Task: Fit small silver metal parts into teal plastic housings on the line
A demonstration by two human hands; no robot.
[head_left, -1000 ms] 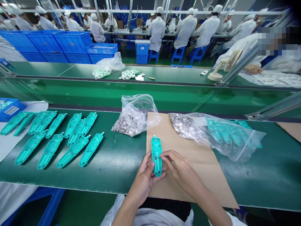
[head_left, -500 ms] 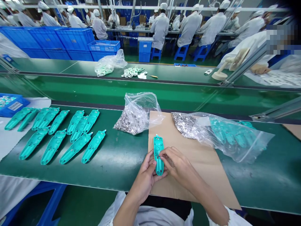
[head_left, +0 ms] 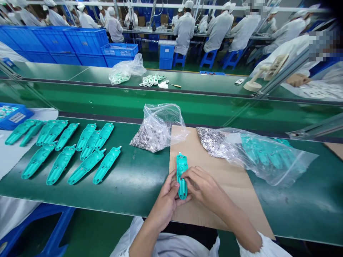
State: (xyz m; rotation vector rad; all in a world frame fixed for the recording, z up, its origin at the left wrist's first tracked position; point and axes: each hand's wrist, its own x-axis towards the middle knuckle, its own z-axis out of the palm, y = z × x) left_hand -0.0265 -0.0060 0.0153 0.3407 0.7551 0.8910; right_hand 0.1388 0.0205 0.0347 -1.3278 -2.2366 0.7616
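A teal plastic housing half (head_left: 182, 164), long and hollow, is held upright over the brown cardboard (head_left: 214, 192). My left hand (head_left: 166, 198) grips its lower part, thumb on the near side and fingers behind. My right hand (head_left: 202, 184) is closed in a pinch at the housing's middle; whatever sits between the fingertips is too small to make out. Behind the housing stands an open clear bag of small metal parts (head_left: 152, 134). Several similar teal housings (head_left: 61, 164) lie in loose rows on the green table to the left.
To the right, another clear bag (head_left: 278, 167) holds metal parts and teal pieces. A blue bin (head_left: 16, 119) stands at the far left. Beyond the green partition (head_left: 120, 98) are a small fan (head_left: 258, 78) and a co-worker's hand (head_left: 298, 80).
The view has shifted slightly. Both hands stay at the teal housing, and the right fingertips have moved a little at its middle.
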